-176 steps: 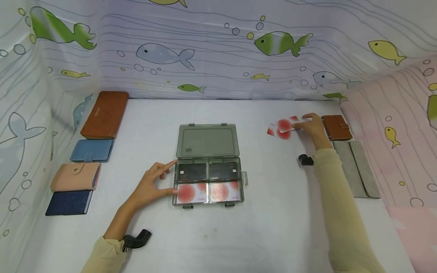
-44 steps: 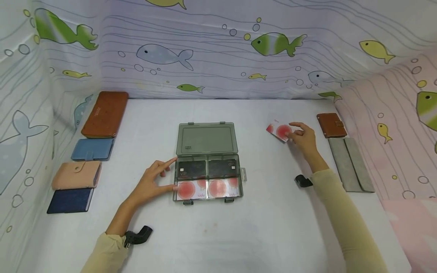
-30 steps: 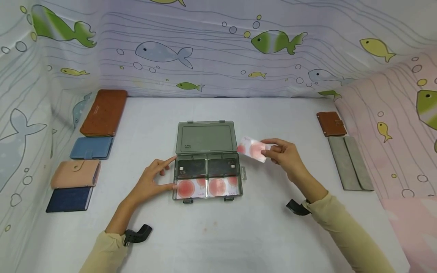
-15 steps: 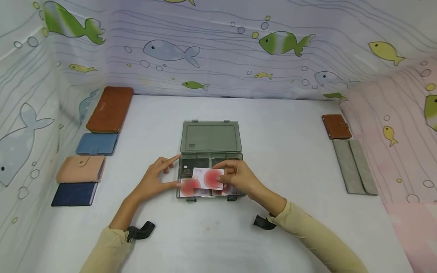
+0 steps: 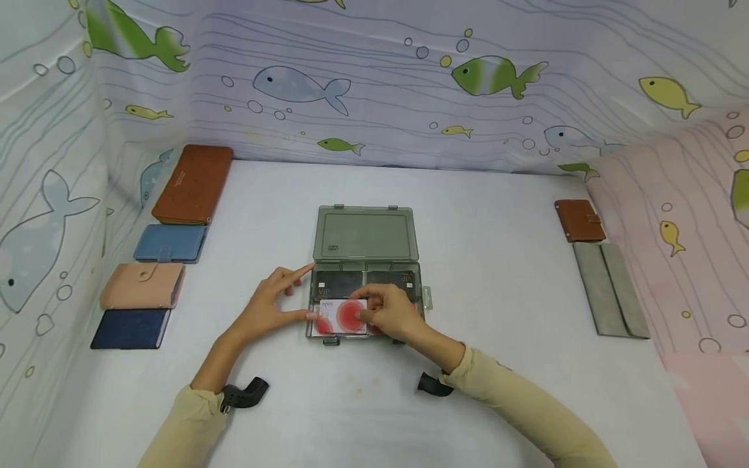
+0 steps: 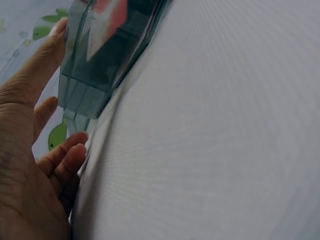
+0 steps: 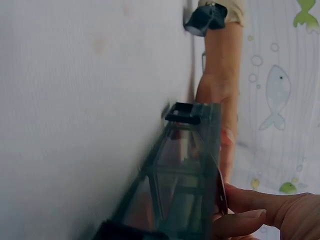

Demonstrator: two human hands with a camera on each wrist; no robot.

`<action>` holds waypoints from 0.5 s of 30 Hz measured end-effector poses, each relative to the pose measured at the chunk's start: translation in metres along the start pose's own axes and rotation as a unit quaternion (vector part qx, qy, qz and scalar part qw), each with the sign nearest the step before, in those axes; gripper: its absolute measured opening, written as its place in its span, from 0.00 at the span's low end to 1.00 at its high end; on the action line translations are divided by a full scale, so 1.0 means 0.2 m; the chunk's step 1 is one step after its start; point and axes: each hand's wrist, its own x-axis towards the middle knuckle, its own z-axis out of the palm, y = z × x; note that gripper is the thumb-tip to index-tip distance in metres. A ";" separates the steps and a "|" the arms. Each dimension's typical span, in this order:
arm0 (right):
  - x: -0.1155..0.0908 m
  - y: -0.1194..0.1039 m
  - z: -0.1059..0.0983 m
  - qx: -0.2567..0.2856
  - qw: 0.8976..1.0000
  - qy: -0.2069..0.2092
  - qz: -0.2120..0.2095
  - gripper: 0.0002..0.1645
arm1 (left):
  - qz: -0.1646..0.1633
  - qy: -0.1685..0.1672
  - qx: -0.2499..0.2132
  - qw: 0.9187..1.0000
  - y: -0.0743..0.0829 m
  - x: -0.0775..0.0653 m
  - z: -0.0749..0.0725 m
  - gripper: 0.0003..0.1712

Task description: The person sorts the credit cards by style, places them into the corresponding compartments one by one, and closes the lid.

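Observation:
An open grey-green see-through box (image 5: 367,235), its lid laid back, stands mid-table. Two black VIP cards (image 5: 339,283) lie in its rear compartments. Pinched between the thumb and index finger of my right hand (image 5: 393,311) is a white card with red circles (image 5: 342,317), over the front left compartment. Similar cards under it are mostly hidden by that card and the hand. My left hand (image 5: 266,305) touches the box's left side, thumb and index finger straight and spread apart. In the left wrist view, the thumb (image 6: 45,60) lies along the box's wall.
On the left side stand a brown wallet (image 5: 193,185), a blue wallet (image 5: 170,243), a pink wallet (image 5: 143,286) and a navy booklet (image 5: 130,329). A small brown wallet (image 5: 579,220) and a grey folding case (image 5: 610,290) lie at right. A fish-print cloth (image 5: 398,97) hangs behind.
My right hand has picked up the red-circle cards from the right side of the table and carried them left, over the box's front left compartment. The left hand stays at the box.

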 end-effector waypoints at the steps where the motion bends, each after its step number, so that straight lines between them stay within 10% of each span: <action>1: 0.00 0.00 0.01 -0.007 1.000 0.002 -0.002 0.17 | -0.001 0.000 0.000 1.000 0.00 0.00 0.00 0.53; 15: -0.03 -0.01 0.06 -0.147 0.987 0.057 -0.041 0.16 | -0.014 -0.005 -0.004 1.000 0.02 0.00 -0.01 0.53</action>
